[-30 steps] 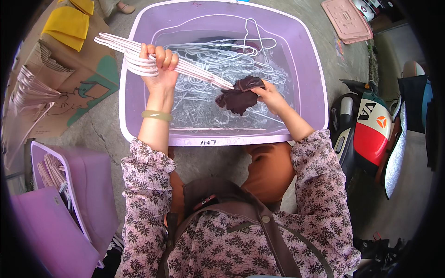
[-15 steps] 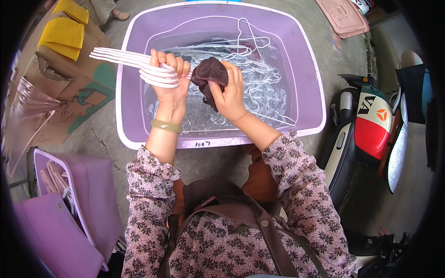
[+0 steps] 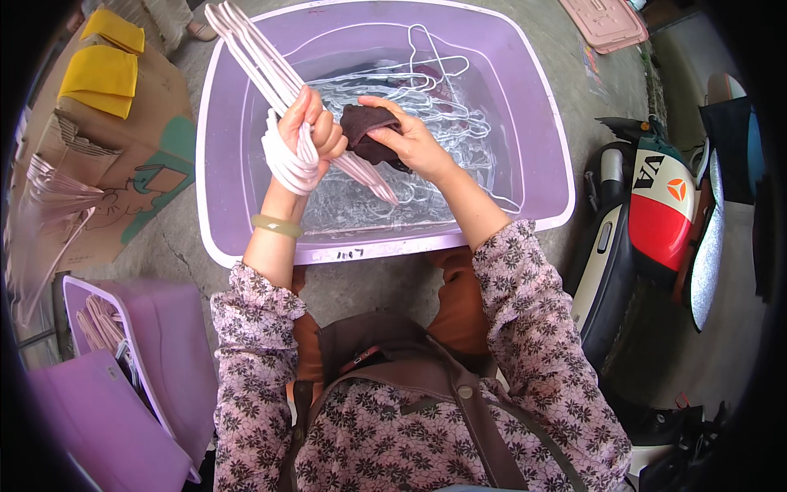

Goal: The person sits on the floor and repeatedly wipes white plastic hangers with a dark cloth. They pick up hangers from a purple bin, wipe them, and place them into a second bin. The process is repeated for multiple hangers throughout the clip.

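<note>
My left hand (image 3: 314, 131) is closed round a bundle of pale pink-white clothes hangers (image 3: 256, 56), held above the near left part of a purple tub (image 3: 545, 156). The bundle slants from the far left to the lower right, its hooks curling beside my wrist. In my right hand (image 3: 418, 150) is a bunched dark brown cloth (image 3: 366, 129), close against the hangers just right of my left fist. Below both hands, several white wire hangers (image 3: 459, 123) lie tangled in the water of the tub.
At the left stands a cardboard box (image 3: 160, 90) with yellow flaps and more hangers (image 3: 61, 184). Near it is a smaller purple bin (image 3: 176, 328) containing hangers. A red, white and black scooter (image 3: 660, 213) stands at the right, and a pink lid (image 3: 605, 23) lies far right.
The hanger bundle has turned from nearly level to a steep slant, and its lower end now shows right of my left fist. My right hand with the cloth has shifted slightly right.
</note>
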A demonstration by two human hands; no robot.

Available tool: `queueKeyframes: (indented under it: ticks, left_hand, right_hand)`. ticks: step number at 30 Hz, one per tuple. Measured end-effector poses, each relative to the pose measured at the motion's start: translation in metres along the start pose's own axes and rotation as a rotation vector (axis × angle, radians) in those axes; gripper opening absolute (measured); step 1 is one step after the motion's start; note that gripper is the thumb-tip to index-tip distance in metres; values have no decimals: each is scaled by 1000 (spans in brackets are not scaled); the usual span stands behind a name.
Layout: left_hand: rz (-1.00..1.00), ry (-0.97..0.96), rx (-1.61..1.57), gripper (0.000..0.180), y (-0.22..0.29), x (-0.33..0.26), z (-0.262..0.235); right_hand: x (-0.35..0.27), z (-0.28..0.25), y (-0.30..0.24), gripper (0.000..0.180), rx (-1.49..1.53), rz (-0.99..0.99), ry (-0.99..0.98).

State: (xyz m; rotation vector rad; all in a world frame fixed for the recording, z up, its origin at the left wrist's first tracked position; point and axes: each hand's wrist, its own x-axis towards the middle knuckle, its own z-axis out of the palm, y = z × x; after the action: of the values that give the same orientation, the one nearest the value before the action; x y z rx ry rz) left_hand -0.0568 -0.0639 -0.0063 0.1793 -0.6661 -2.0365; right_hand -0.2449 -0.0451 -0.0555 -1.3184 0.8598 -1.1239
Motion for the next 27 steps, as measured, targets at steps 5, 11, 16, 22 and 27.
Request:
queueKeyframes:
  ticks: [5, 11, 16, 22, 27]
  left_hand:
    - [-42, -58, 22, 35, -19, 6, 21]
    - [99, 14, 29, 36, 2, -2, 12]
    - [222, -51, 100, 36, 25, -1, 16]
    - [327, 15, 65, 39, 34, -1, -3]
    - [337, 105, 70, 37, 37, 0, -15]
  right_hand:
    - [-5, -3, 48, 32, -482, -32, -154]
    - [-14, -2, 52, 42, -688, 54, -166]
    - [-25, -25, 86, 65, -168, 580, 49]
    - [-20, -4, 51, 30, 671, 789, 209]
    - [-22, -12, 61, 31, 502, 806, 231]
